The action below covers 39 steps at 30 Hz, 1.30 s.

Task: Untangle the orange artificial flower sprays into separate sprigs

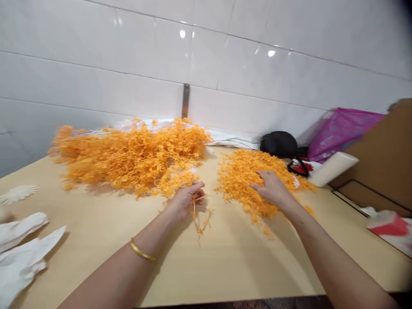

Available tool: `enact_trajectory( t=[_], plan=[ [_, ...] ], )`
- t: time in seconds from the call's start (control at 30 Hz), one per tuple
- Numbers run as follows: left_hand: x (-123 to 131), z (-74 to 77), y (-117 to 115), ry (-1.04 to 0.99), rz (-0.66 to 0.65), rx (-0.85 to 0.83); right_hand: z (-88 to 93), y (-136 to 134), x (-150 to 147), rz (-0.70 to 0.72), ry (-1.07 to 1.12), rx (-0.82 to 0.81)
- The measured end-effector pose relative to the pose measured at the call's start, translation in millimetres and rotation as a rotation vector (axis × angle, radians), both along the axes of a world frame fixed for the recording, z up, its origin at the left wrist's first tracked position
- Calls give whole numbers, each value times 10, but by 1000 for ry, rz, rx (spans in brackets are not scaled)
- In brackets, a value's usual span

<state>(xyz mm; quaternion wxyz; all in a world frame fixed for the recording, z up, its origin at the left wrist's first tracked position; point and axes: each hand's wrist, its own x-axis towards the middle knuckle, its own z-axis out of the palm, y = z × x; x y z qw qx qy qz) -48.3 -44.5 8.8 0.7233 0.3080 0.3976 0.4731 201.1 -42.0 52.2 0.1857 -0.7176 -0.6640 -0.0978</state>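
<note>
A thin orange branching sprig point(200, 225) dangles from my left hand point(188, 198), whose fingers are closed around its upper end. Just beyond that hand spreads a large heap of orange, frilly dried-flower-like sprigs point(128, 156). My right hand point(272, 187) rests on a smaller pile of the same orange sprigs point(244, 176), its thumb and fingers apart. Whether any stem is under its fingertips, I cannot make out. A gold bangle point(141, 251) circles my left wrist.
Crumpled white pieces point(22, 244) lie at the table's left edge. Along the right side are a black case point(279, 143), a purple bag point(344, 128), a pale roll point(334, 168), a cardboard box point(383, 159) and a red-and-white package point(391, 227). A tiled wall point(225, 64) stands behind.
</note>
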Motion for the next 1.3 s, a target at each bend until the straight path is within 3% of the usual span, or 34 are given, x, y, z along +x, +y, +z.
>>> enact_trajectory(
  t=[0.13, 0.23, 0.4, 0.57, 0.9, 1.03, 1.17, 1.3],
  plan=[
    [-11, 55, -19, -17, -3, -47, -180, -435, 50, 78, -84, 123],
    [13, 72, -34, 32, 11, -57, -358, -668, 33, 190, -199, 94],
    [36, 55, -30, 53, 49, -38, -558, -531, -177, 309, -223, -78],
    [-15, 13, 25, 19, 105, -31, -535, -154, -257, 292, -176, -90],
    [-12, -22, 62, 68, 138, -22, -527, 225, 277, 131, -213, -79],
    [2, -32, 65, 110, 148, -32, -499, 272, 360, 67, -222, -97],
    [42, -39, -9, 47, 134, 15, -397, 240, 178, 89, -267, 119],
    [111, -95, -2, 49, 211, 76, -193, 217, -256, 296, -68, 393]
  ],
)
